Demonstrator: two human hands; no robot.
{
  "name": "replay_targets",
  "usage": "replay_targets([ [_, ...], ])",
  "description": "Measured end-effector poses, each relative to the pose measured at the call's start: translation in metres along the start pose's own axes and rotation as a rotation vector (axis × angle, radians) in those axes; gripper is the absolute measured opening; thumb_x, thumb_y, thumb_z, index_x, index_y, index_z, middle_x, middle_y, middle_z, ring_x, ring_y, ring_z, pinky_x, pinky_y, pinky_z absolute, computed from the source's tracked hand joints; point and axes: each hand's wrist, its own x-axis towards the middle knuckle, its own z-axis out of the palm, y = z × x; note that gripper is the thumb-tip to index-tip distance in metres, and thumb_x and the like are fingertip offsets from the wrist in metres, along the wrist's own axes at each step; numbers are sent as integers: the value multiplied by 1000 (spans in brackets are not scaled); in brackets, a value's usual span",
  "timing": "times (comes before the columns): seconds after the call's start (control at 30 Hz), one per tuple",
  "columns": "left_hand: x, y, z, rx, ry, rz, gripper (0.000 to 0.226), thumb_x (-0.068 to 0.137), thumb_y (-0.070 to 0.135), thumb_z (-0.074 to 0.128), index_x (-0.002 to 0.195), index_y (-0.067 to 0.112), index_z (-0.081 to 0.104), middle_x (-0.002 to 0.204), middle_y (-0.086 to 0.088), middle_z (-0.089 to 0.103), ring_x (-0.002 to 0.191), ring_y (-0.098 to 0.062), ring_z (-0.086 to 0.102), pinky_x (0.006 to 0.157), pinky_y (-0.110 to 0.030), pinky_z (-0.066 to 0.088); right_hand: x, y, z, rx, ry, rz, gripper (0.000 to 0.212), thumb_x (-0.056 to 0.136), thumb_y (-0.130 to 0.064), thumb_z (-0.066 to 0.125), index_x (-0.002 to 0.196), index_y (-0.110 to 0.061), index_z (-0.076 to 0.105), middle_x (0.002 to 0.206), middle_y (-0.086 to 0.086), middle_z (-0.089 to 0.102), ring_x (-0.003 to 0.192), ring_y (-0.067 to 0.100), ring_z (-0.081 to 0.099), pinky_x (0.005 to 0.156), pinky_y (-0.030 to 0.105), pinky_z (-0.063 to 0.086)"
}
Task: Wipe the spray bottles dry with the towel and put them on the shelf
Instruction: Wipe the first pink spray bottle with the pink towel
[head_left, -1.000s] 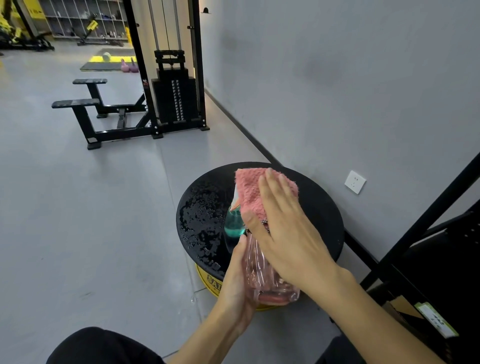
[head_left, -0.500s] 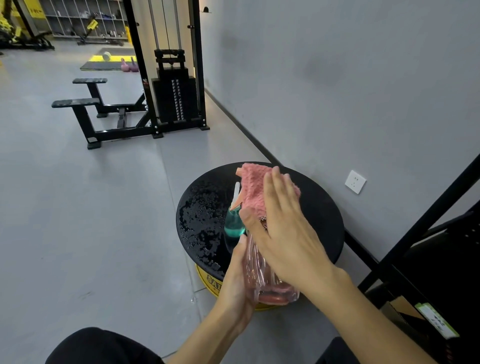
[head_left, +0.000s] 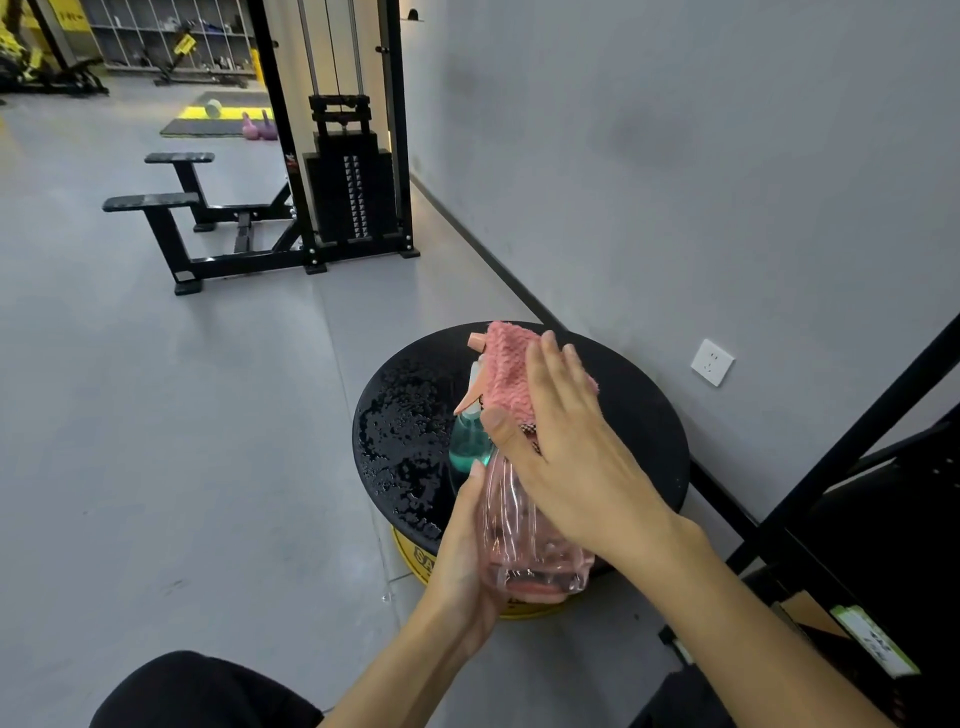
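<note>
spray bottles: 2 — pink spray bottle (head_left: 530, 540), teal spray bottle (head_left: 467, 441) | towel (head_left: 511, 371): 1 | hands: 2

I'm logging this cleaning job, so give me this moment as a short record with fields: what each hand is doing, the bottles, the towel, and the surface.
left hand: grips the pink spray bottle at its lower body
right hand: presses the pink towel against the bottle's top
second bottle: teal bottle, behind the pink one
surface: round black table, water droplets on its left part
shelf: at right, no bottle visible on it
</note>
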Motion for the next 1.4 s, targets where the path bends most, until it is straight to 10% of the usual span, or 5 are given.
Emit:
replay_targets([
  [0.33, -1, -4, -5, 63, 31, -9, 60, 89, 61, 35, 81, 19, 77, 78, -12, 74, 66, -31, 71, 51, -33, 54, -2, 2, -7, -103, -198, -285, 66, 94, -56, 9, 154, -29, 17, 160, -20, 3, 145, -6, -12, 121, 30, -4],
  [0.9, 4, -9, -11, 62, 22, -43, 63, 91, 62, 32, 89, 17, 76, 85, -13, 74, 72, -33, 70, 50, -31, 51, 2, 12, -8, -133, -145, -212, 64, 95, -57, 6, 153, -32, 4, 158, -21, -8, 143, -3, -20, 122, 34, -4],
  [1.1, 5, -8, -11, 10, 23, -48, 63, 88, 60, 36, 118, 12, 65, 108, -15, 72, 94, -34, 69, 75, -44, 55, 2, 17, -10, 28, -87, -99, 69, 93, -60, 11, 153, -31, -4, 158, -22, -15, 142, -4, -22, 122, 33, -2],
  [1.27, 6, -8, -13, -26, -13, 1, 57, 93, 55, 36, 91, 17, 78, 91, -16, 74, 75, -30, 72, 74, -42, 57, -15, 11, -8, 43, -148, -184, 62, 96, -57, 14, 153, -34, 11, 157, -28, -2, 139, -15, -19, 120, 25, -1],
  [1.4, 4, -11, -11, -59, -17, -19, 63, 90, 59, 39, 118, 9, 65, 102, -20, 71, 78, -35, 70, 73, -43, 54, -13, 14, -5, 23, -73, -130, 70, 91, -64, 11, 154, -33, 2, 158, -24, -9, 141, -11, -18, 123, 34, 3],
])
